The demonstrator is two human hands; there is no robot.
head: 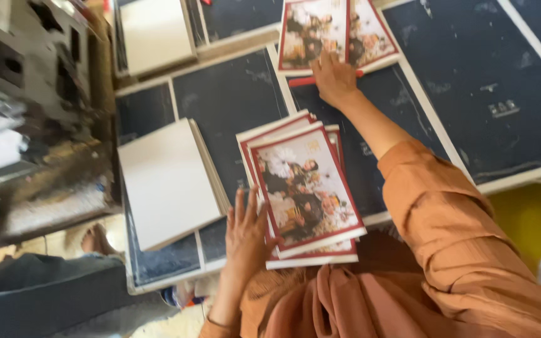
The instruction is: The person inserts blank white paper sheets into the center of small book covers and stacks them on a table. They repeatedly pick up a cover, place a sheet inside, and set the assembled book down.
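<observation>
My left hand [247, 233] rests flat with fingers spread on the left edge of a loose stack of red-bordered photo prints [305, 188] lying near me on the dark work surface [233, 100]. My right hand [333, 78] reaches far forward, fingers down on the lower edge of a second pile of similar red-bordered prints [336, 31]. A red pen-like stick [303, 81] lies just under that hand. My orange sleeve [446, 213] covers the right arm.
A stack of blank white sheets [167, 181] lies left of the near prints, and another white stack [154, 31] sits at the back. A grey machine [26, 62] stands at far left. Someone's bare foot [95, 241] and dark trouser leg [39, 294] show at lower left.
</observation>
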